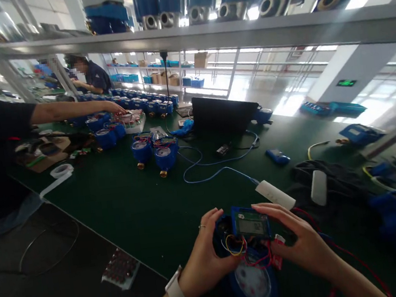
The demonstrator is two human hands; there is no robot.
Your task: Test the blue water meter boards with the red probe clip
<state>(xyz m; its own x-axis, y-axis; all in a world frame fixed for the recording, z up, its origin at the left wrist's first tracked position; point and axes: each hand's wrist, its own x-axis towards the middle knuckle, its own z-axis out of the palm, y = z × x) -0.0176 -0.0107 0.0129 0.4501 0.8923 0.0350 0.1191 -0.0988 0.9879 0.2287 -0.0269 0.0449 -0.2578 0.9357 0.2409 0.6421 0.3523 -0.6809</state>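
Observation:
In front of me is a blue water meter [253, 280] with a round clear dial and its electronics housing open. My left hand [204, 257] is closed around the left side of this housing, thumb low and fingertips on the upper edge. A display module [251, 223] with a green circuit board and small LCD stands tilted over the housing. My right hand [299, 237] grips the module's right side, its fingertips on the top edge. Near the right thumb is a red and white part [278, 249]. Yellow, red and dark wires [243, 247] loop between module and meter.
Beyond my hands lie a white box [275, 194] on a blue cable, a black laptop [224, 114] and several water meters [165, 158]. A dark cloth [301, 175] is at right. At left, a co-worker's arm [75, 110] reaches over the bench. A shelf [185, 36] crosses above.

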